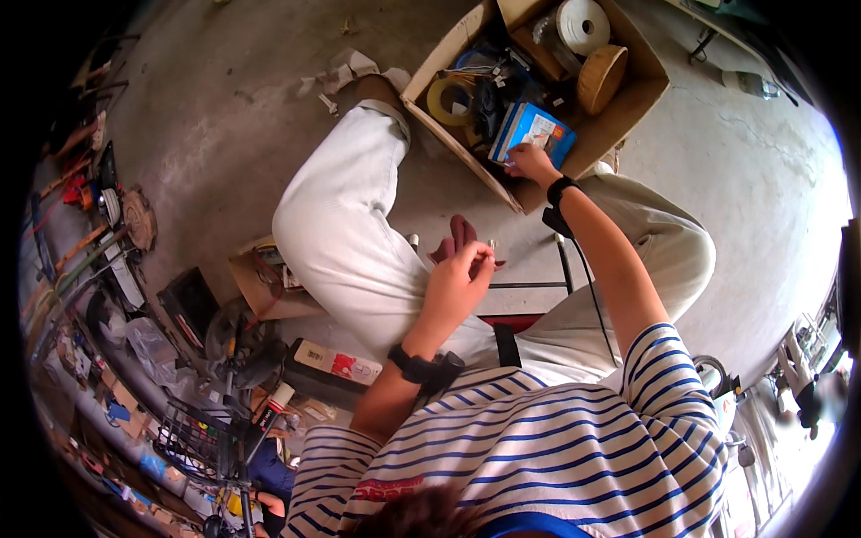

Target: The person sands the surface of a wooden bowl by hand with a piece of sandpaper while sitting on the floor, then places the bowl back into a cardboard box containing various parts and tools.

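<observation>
My right hand [531, 165] reaches into an open cardboard box [498, 184], its fingers closed in a pinch at the near edge of a blue printed box [549, 133]. Something small and pale shows at those fingertips, too small to name. Over my lap, my left hand [460, 282] is closed, thumb and fingers together. A small whitish bit shows by its fingertips; whether the hand holds it I cannot tell. Just beyond that hand is a dark red cloth-like thing [462, 233], partly hidden by it.
The cardboard box also holds a roll of tape [450, 100], a white spool [583, 25], a round brown piece [602, 79] and tangled wires. A smaller carton [278, 305] stands left of my leg. Tools and clutter line the left side, where another person's arm [269, 502] shows.
</observation>
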Tool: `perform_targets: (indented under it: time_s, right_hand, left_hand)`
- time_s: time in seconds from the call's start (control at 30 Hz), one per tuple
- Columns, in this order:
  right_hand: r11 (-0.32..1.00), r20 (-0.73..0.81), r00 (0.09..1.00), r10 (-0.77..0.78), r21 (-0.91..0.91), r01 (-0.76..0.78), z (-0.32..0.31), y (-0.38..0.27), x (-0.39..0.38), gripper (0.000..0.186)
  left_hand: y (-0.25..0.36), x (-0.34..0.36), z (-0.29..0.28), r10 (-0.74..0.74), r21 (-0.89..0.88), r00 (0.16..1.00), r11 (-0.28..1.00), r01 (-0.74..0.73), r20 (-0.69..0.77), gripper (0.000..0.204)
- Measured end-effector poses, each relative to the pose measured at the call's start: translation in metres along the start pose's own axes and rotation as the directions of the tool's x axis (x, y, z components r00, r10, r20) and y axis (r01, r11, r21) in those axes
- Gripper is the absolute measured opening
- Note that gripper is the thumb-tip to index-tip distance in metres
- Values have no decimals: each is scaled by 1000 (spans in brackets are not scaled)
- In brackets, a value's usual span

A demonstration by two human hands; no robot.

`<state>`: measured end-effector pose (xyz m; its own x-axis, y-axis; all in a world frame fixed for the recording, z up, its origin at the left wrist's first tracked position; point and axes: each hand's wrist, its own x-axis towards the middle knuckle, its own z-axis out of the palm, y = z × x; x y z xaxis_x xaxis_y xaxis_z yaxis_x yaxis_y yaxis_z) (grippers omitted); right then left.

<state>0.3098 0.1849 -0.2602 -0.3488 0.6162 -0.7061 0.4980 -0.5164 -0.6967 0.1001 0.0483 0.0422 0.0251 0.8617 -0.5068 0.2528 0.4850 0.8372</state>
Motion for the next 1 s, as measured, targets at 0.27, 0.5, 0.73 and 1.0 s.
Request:
perform_targets:
  time_s: [0.27,0.5,0.73,1.0]
  right_hand:
    - [758,-354,885,-304,-652,-1,30,-91,51,67]
    - [700,-304,950,69,-664,-263,41,-136,67,86]
    - [746,-350,933,-89,-644,-170,23,-118,73,75]
    - [993,-566,821,-78,-115,15,-1,-65,8,41]
  left_hand:
    - [6,0,-5,-104,51,995,993,104,-6,11]
    - [9,6,-8,-98,13,994,995,99,-58,11]
    - [13,7,-9,-91,37,996,995,92,-22,10]
    - [-4,-2,6,92,11,991,996,-91,-101,9]
